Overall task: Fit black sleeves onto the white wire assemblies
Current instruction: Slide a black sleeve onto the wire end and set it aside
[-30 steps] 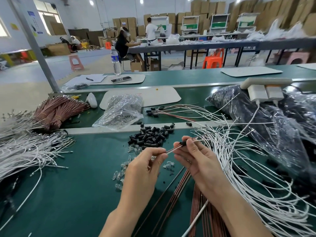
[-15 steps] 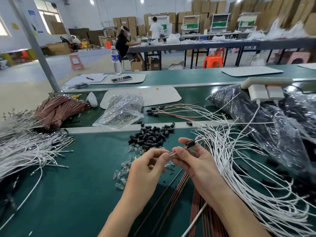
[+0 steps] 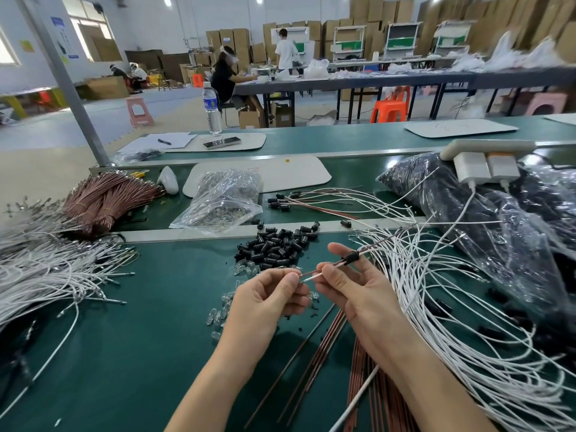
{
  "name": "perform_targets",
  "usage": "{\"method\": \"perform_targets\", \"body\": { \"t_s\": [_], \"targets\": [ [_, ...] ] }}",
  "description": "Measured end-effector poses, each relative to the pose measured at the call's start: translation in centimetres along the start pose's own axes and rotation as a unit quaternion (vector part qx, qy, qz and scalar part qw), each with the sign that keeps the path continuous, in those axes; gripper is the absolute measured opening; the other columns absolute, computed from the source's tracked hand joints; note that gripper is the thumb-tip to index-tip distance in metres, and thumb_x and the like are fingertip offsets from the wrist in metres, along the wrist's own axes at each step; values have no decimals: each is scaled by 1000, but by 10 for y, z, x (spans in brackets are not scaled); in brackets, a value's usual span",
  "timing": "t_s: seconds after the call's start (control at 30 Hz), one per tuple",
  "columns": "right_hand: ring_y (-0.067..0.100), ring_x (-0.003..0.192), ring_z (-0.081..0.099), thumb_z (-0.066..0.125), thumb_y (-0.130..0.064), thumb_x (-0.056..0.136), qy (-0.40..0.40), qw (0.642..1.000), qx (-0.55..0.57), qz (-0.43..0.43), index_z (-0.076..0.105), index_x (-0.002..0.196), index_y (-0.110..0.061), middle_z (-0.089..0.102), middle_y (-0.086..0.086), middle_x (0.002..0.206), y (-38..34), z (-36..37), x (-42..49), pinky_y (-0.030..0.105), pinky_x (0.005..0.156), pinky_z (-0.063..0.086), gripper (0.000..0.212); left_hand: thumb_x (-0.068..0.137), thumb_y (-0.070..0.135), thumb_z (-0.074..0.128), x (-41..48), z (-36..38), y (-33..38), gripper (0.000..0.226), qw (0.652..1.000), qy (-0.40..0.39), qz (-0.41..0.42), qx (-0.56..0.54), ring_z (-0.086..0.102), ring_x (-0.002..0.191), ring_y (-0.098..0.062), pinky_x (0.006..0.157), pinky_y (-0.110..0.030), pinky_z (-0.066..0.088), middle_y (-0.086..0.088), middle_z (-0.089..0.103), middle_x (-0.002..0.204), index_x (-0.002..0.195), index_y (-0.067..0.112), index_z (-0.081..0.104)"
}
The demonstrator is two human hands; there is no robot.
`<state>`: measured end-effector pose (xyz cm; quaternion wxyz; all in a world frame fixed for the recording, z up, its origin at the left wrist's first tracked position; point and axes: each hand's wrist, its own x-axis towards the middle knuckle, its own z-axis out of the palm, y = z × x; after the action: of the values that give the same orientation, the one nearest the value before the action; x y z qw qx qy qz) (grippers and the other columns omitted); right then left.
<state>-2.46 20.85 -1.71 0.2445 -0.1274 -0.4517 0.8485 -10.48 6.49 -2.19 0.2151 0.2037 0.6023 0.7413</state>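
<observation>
Left hand (image 3: 268, 294) pinching white wire (image 3: 311, 277) tip; right hand (image 3: 358, 291) gripping same wire; black sleeve (image 3: 352, 256) sitting threaded at its 12 o'clock, above worktop (image 3: 140, 338).

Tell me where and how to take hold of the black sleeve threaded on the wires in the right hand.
Pinch the black sleeve across its short round barrel, coming from above. The wires run out of both its ends, so the ends offer no hold, and the right hand that pinches those wires sits below and beside it.
</observation>
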Motion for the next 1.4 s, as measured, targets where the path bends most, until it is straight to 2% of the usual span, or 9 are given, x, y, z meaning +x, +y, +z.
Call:
{"method": "perform_targets", "body": {
  "t_s": [0.2,0.3,0.47,0.67,0.77,0.9,1.03,1.17,1.4],
  "targets": [
    [23,85,75,79,-12,71,-28,999,-20,14,67,120,-15,73,14,90,0,0,-1,26,72,60,50,85,27,68,-1,2,1,26,1000,-10,7,0,74,76,-21,69,-22,58,-14,77,87,101,8,74],
    [24,84,76,77,-11,75,-44,998,-44,27,65,122,-13,75,14,91,1,0,-2,26,70,60,48,84,29,69,-1,2,1,21,1000,-6,7,-1,73,75,-20,68,-23,58,-15,76,86,96,13,77],
    [23,82,75,76,-16,75,-38,997,-72,11,67,118,-14,76,12,88,1,1,-3,25,72,59,44,86,34,66,-1,2,2,19,1000,-21,-3,4,74,79,-22,70,-25,58,-14,77,91,95,23,79],
    [31,85,73,79,-25,75,-22,992,-119,-28,73,108,-23,74,9,87,2,2,-4,30,79,60,33,87,34,67,-1,3,2,19,1000,-25,-18,2,74,77,-23,70,-26,59,-14,77,93,95,21,78],
    [23,82,72,79,-31,76,-18,987,-150,-52,74,101,-30,73,2,83,3,1,-4,30,81,59,25,86,32,68,-2,4,2,19,999,-30,-24,-7,74,75,-23,69,-25,59,-15,77,90,92,16,78],
    [14,80,71,78,-38,76,0,980,-183,-76,75,102,-31,74,-2,84,5,1,-4,24,79,57,26,86,27,69,-2,6,1,20,999,-36,-30,-23,73,74,-23,68,-25,58,-18,76,89,90,9,77],
    [8,73,68,77,-39,76,16,976,-195,-93,78,97,-31,74,-4,80,5,1,-4,19,75,55,22,85,25,69,-2,6,-1,26,999,-45,-28,-12,72,73,-21,67,-25,58,-16,76,87,99,3,73],
    [3,67,65,76,-41,75,30,968,-220,-115,79,92,-35,73,-7,74,4,1,-5,12,67,51,18,84,29,67,-3,7,-3,32,998,-52,-23,6,72,74,-19,68,-24,58,-13,76,86,102,3,71],
    [-2,67,66,77,-36,74,36,965,-231,-118,79,88,-31,77,-9,80,3,3,-7,10,66,50,16,84,29,66,-4,11,-6,30,998,-58,-14,21,71,73,-20,69,-26,59,-11,76,87,102,5,69]
  ]
}}
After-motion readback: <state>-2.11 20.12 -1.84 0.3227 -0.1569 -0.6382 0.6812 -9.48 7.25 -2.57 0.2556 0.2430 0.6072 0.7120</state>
